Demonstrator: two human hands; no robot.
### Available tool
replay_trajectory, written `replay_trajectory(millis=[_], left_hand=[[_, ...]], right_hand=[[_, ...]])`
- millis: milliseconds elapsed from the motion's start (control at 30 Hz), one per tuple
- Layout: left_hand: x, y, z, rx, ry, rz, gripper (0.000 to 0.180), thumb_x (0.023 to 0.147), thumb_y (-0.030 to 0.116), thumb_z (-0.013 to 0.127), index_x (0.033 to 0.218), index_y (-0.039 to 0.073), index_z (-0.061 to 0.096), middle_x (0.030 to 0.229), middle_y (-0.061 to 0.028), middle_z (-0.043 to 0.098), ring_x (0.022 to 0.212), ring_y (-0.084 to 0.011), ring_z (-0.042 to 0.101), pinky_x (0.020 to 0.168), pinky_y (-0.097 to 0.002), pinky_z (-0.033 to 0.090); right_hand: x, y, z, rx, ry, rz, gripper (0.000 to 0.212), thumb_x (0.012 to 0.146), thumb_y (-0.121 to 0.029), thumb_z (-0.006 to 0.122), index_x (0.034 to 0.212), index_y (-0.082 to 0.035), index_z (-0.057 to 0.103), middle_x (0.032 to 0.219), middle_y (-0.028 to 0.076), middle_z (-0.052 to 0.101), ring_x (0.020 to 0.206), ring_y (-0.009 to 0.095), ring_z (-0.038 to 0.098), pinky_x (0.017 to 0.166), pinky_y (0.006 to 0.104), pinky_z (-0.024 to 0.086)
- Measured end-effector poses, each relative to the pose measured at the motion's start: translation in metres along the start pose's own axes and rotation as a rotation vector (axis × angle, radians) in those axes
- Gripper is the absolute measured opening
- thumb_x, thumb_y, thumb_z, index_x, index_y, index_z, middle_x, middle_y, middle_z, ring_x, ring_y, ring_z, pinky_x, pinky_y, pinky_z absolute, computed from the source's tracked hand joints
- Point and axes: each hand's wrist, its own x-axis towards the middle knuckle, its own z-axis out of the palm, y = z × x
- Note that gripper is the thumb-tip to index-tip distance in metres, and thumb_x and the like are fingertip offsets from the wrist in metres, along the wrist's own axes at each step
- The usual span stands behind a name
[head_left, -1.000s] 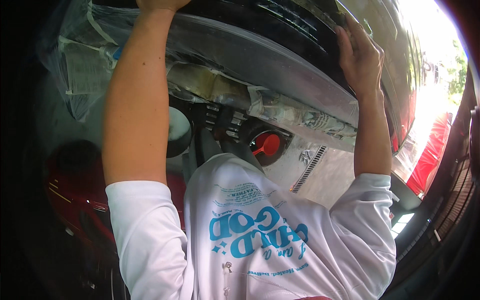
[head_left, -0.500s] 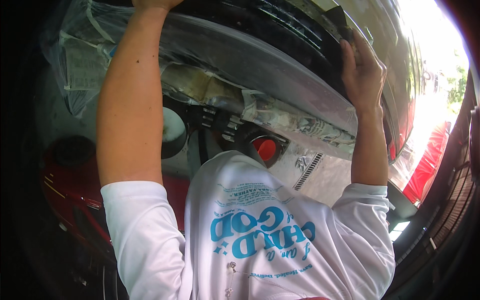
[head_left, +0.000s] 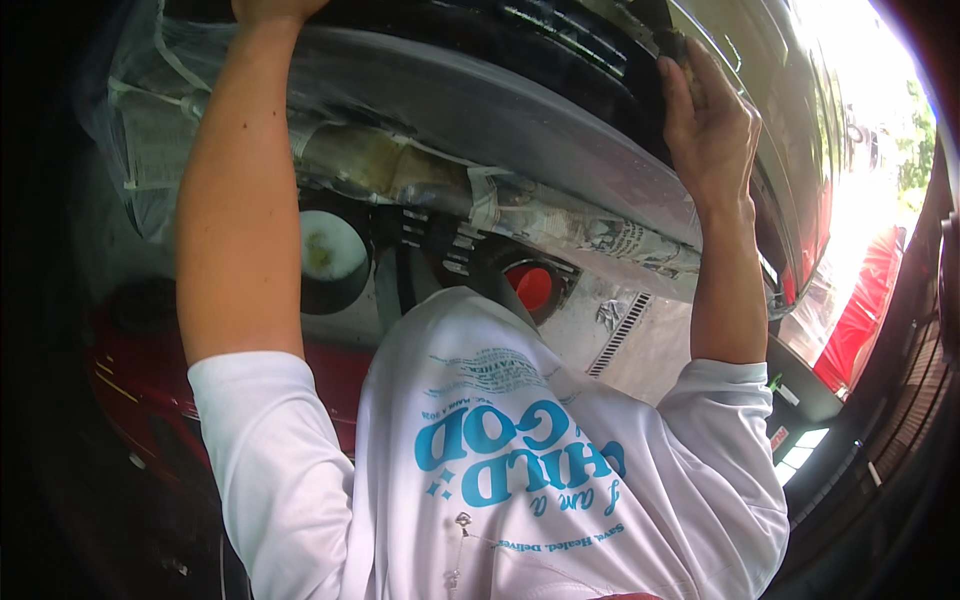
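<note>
My left hand [head_left: 275, 10] reaches to the dark panel at the top edge, where its fingers are cut off. On the right, my right hand [head_left: 712, 135] is closed with thumb and fingers around a dark, flat, sheet-like piece [head_left: 670, 45]. It presses against the edge of a glossy black vehicle panel [head_left: 520, 40]. Whether the piece is sandpaper or a pad I cannot make out. Below the black panel runs a band of grey film-covered surface [head_left: 480, 115]. Masking newspaper [head_left: 560, 215] is fixed along its lower edge.
Clear plastic sheeting [head_left: 150, 120] hangs at the left. Below stand a dark bucket with whitish liquid [head_left: 333, 250] and a red container [head_left: 530, 288]. A drain grate [head_left: 620, 335] crosses the floor. A red vehicle [head_left: 150, 390] is at lower left, a red cover [head_left: 862, 310] at right.
Both arms have shifted slightly left in the picture. My right hand sits a little higher and more of the bucket shows. The dark piece remains in my right hand.
</note>
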Motion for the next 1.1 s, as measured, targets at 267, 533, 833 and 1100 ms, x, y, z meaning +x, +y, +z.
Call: replay_trajectory(millis=[267,533,833,1100], left_hand=[[-0.004,0.014,-0.008,-0.053,0.013,0.030,0.037,0.084,0.035,0.075,0.074,0.002,0.065,0.075,-0.0197,0.065,0.074,-0.0395,0.065,0.069,-0.0478,0.050],[-0.001,0.002,-0.004,0.017,-0.038,-0.053,0.035,0.083,0.037,0.075,0.077,0.004,0.067,0.079,-0.0206,0.066,0.080,-0.0402,0.066,0.073,-0.0495,0.051],[0.000,-0.001,-0.004,0.031,-0.020,-0.018,0.034,0.085,0.037,0.074,0.077,0.005,0.067,0.080,-0.0199,0.066,0.081,-0.0415,0.066,0.074,-0.0514,0.052],[0.000,0.002,-0.006,-0.015,-0.031,-0.040,0.032,0.086,0.036,0.071,0.076,0.006,0.067,0.080,-0.0189,0.066,0.081,-0.0411,0.066,0.075,-0.0510,0.053]], right_hand=[[0.015,-0.004,0.007,-0.073,0.059,-0.151,0.032,0.096,-0.026,0.075,0.119,-0.005,0.072,0.094,0.021,0.075,0.087,0.043,0.073,0.075,0.0455,0.058],[0.006,-0.027,-0.013,0.227,-0.044,0.157,0.032,0.104,-0.028,0.066,0.117,0.000,0.065,0.087,0.018,0.073,0.078,0.026,0.072,0.072,0.0390,0.055],[0.005,-0.041,-0.010,0.041,-0.091,0.193,0.032,0.102,-0.025,0.063,0.125,-0.003,0.060,0.089,0.023,0.073,0.081,0.044,0.071,0.077,0.0477,0.055],[0.020,-0.051,0.007,-0.225,-0.172,0.129,0.031,0.104,-0.027,0.059,0.129,-0.009,0.058,0.096,0.026,0.074,0.092,0.050,0.070,0.079,0.0573,0.054]])
